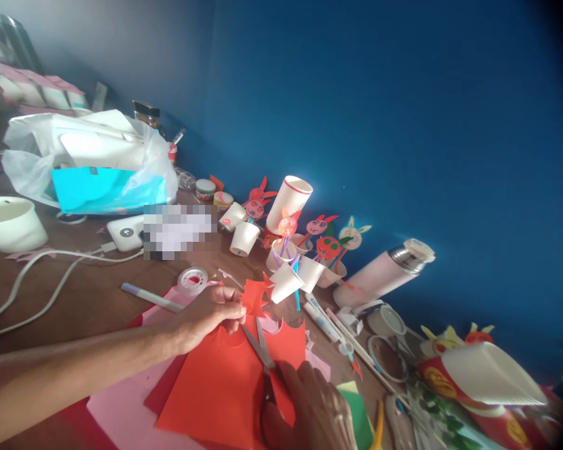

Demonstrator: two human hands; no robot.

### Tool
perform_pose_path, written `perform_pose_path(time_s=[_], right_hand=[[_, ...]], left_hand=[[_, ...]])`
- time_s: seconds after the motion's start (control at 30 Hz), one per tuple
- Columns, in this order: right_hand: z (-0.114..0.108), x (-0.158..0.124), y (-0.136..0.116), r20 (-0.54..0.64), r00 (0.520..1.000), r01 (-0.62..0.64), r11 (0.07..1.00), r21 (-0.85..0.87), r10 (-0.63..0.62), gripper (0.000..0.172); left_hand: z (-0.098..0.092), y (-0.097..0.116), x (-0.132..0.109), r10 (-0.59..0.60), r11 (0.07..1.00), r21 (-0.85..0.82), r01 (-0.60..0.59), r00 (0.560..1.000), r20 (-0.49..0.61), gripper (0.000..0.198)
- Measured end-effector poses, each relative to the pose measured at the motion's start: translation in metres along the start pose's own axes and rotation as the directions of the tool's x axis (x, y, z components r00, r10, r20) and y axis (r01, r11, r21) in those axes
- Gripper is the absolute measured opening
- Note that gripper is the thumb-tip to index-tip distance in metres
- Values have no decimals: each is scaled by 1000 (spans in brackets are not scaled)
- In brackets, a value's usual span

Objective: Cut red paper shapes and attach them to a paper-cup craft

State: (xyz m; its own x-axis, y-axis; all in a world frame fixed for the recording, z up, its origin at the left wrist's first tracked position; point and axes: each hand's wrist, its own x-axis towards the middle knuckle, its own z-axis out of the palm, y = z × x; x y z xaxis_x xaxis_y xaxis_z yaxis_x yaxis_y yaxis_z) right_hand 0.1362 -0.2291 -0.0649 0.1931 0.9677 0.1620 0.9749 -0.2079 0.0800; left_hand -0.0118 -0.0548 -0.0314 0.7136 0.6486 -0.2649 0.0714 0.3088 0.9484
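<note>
My left hand (206,312) pinches a small red paper cut-out (254,296) just above a sheet of orange-red paper (225,381). My right hand (309,409) is closed round the handles of a pair of scissors (259,347), whose blades point up toward the cut-out. Pink paper (122,406) lies under the red sheets. Both hands are low in the head view, over the brown table (89,294).
Paper cups with paper animal figures on straws (286,250) stand by the blue wall. A tape roll (192,279), a pen (150,297), a pink flask (380,275), a white bowl (9,224), a plastic bag (89,162), cables and a stack of cups (488,375) surround the paper.
</note>
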Motion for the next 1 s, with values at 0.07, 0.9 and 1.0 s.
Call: perform_pose_path(time_s=[0.07,0.9,1.0], right_hand=[[-1,0,-1,17,1000,-19,1000,-17,19,41],[-19,9,12,369,884,-402,-63,913,-287,62],[-11,8,8,421,852,-461,-61,886,-312,60]], left_hand=[[0,1,-1,1,1000,-16,-1,1000,0,16],[-8,-11,6,0,918,-397,-12,1000,-31,13],[-5,-14,5,12,914,-405,-23,999,-30,12]])
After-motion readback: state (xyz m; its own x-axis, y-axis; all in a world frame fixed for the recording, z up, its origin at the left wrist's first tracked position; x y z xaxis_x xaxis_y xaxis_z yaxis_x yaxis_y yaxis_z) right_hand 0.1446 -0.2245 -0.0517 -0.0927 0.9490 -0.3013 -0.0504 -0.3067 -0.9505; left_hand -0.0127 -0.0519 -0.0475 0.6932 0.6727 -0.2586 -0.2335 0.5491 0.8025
